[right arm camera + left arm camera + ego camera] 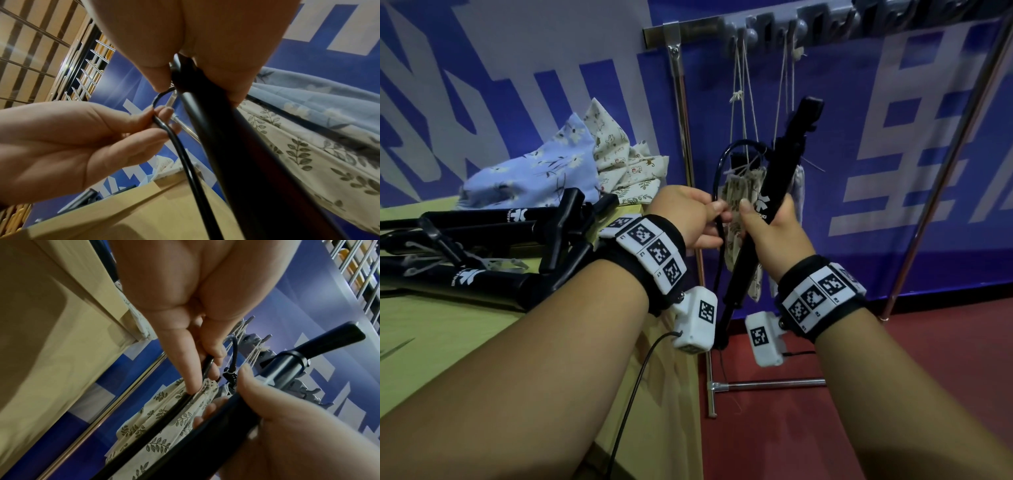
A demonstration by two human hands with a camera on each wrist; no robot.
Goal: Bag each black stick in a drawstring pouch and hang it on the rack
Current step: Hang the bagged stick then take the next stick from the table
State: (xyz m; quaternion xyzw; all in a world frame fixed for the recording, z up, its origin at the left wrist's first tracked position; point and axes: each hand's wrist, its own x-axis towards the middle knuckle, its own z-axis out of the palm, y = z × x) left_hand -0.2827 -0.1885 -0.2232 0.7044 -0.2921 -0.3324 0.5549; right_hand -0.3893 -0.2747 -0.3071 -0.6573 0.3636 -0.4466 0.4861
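My right hand (770, 229) grips a black stick (787, 161) around its middle and holds it tilted, top end up toward the rack (688, 27). My left hand (698, 219) pinches the stick's thin black cord (717, 178), which loops above my fingers, right at the mouth of a leaf-print drawstring pouch (736, 192). The pouch hangs between my hands. In the left wrist view my fingertips (213, 369) hold the cord (179, 404) against the pouch (160, 431). The right wrist view has the stick (226, 146) in my fist beside the pouch (298, 155).
Several more black sticks (482, 226) lie piled on the yellow table (448, 342) at left, with loose cloth pouches (558, 164) behind them. Strings (787, 68) hang from the rack's hooks, carrying a filled pouch (798, 192) behind the stick. Red floor (825, 428) lies below.
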